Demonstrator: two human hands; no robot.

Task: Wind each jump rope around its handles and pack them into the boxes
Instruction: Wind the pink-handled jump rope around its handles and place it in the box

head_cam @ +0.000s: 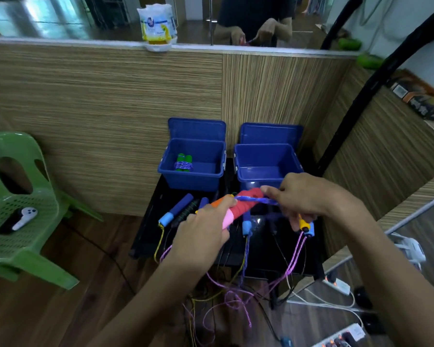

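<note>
My left hand point(203, 229) grips a pair of red foam jump-rope handles point(243, 205) with pink ends, held above the black table point(145, 236). My right hand point(308, 199) pinches the blue rope point(263, 200) stretched across those handles. Two open blue boxes stand at the table's back. The left box point(193, 181) holds a green-handled rope point(184, 163) wound in blue cord; the right box point(268, 169) looks empty. Loose ropes lie on the table: blue handles point(177, 209), a black handle point(186, 212), and a yellow-and-blue handle point(306, 225) under my right hand.
Purple, blue and yellow cords point(236, 296) hang tangled off the table's front edge to the wooden floor. A green plastic chair point(18, 209) with a white controller point(25, 217) stands at the left. Power strips point(338, 284) and cables lie at the lower right. A wood-panel wall is behind.
</note>
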